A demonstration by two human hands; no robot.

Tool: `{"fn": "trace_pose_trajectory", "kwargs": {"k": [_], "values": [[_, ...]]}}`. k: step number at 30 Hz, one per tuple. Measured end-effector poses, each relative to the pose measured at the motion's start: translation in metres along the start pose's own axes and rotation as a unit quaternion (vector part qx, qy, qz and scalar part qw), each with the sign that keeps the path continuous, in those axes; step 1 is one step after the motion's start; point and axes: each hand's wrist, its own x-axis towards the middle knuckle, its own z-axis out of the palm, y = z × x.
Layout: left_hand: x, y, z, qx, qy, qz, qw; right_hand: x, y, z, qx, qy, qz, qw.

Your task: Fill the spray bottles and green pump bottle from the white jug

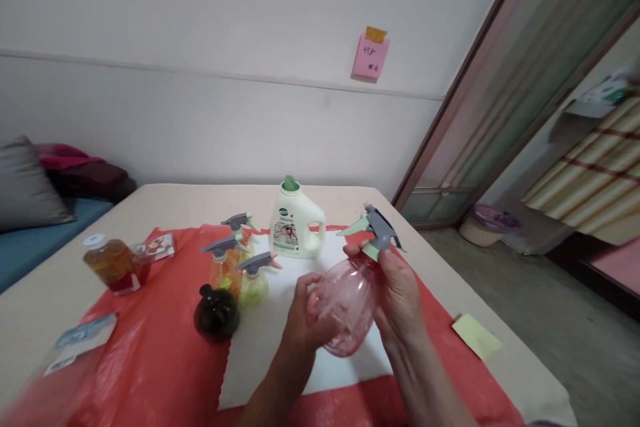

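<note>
A clear pink spray bottle [349, 303] hangs tilted above the white sheet [245, 373], held in both of my hands. Around the lower part of its body wraps my left hand [309, 320]. My right hand [397, 280] grips it at the neck, just under the grey and green trigger head [381, 230]. Left of my hands stand several smaller spray bottles, among them a yellow-green one [254, 290] and an orange one [224, 270]. A dark round bottle [217, 313] is in front of them. Behind is a cream jug [290, 227] with a green piece at its mouth.
Red plastic sheeting [165, 353] covers much of the table. At the left are a bottle of amber liquid [111, 263], a small packet [159, 247] and a blue-and-white pack [83, 340]. A yellow sticky note [477, 336] lies near the right edge. A bin [487, 223] stands on the floor.
</note>
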Motion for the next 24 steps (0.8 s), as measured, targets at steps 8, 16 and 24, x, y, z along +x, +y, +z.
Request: {"fn": "trace_pose_trajectory", "kwargs": {"k": [8, 16, 24], "values": [[-0.009, 0.01, 0.006, -0.272, -0.226, -0.259, 0.899, -0.017, -0.023, -0.002, 0.028, -0.086, -0.007, 0.996], [-0.002, -0.001, 0.004, -0.158, -0.041, -0.054, 0.985, -0.016, -0.013, 0.013, 0.005, 0.1, -0.079, 0.992], [0.002, -0.013, 0.006, -0.071, 0.069, 0.005, 0.995, -0.015, -0.014, 0.009, 0.022, 0.059, -0.046, 0.997]]}}
